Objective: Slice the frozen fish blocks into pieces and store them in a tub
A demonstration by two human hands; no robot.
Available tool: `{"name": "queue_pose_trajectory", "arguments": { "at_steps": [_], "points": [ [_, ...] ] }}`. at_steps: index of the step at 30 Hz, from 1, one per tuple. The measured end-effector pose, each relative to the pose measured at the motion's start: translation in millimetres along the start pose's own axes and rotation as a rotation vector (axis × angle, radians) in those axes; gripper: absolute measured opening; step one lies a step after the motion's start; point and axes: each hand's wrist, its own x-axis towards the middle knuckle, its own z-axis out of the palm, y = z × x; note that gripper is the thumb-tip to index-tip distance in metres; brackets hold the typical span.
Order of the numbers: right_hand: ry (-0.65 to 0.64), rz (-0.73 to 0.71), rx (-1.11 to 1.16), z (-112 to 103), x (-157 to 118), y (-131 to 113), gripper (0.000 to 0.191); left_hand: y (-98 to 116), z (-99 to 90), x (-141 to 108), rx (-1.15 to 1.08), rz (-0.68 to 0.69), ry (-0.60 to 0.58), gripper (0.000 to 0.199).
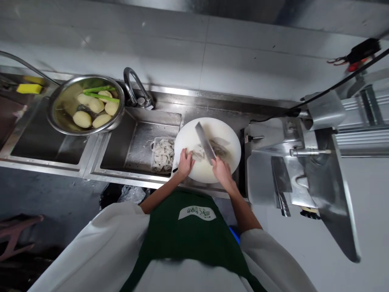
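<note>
My right hand (221, 172) is closed round the handle of a cleaver (205, 141), its broad blade slanting up and left over a round white cutting board (188, 132). Left of the blade lie pale, greyish slices (198, 152); to its right is a larger greyish piece (221, 151), partly hidden. At the board's left edge, my left hand (185, 163) has its thumb and fingers apart beside the pale slices; I see nothing held in it. A clear plastic container (154, 164) of similar pale strips (164, 154) stands in the sink just left of the board.
A steel bowl (52, 115) holds peeled potatoes (82, 119) and green stalks (99, 89) in water. A faucet (133, 83) rises behind the sink (141, 140). Right of the board stands a metal slicing machine (316, 178) with another cleaver (281, 178) on it. A yellow sponge (29, 88) lies far left.
</note>
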Motion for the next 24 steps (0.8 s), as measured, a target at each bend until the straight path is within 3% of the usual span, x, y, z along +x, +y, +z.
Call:
{"name": "queue_pose_trajectory", "arguments": {
  "at_steps": [5, 9, 12, 16, 20, 24],
  "points": [
    [0.094, 0.247, -0.033, -5.8, -7.7, 69.2, 0.039, 24.1, 21.1, 44.2, -0.106, -0.072, 0.026, 0.050],
    [0.089, 0.326, -0.002, 6.5, -11.3, 98.4, 0.035, 52.9, 40.9, 85.3, -0.092, -0.056, -0.011, 0.057],
    [0.045, 0.324, 0.026, 19.9, -15.5, 99.1, 0.035, 82.4, 48.1, 104.4, 0.044, -0.020, -0.161, 0.074],
    [-0.004, 0.260, 0.058, 36.1, -21.6, 84.9, 0.034, 114.2, 43.1, 110.4, 0.250, 0.013, -0.369, 0.096],
    [-0.044, 0.236, 0.098, 46.2, -25.0, 77.1, 0.032, 127.5, 34.0, 115.9, 0.365, 0.058, -0.527, 0.109],
    [-0.030, 0.231, 0.131, 49.8, -25.0, 82.5, 0.031, 134.0, 28.2, 119.6, 0.428, 0.063, -0.598, 0.110]
  ]
}}
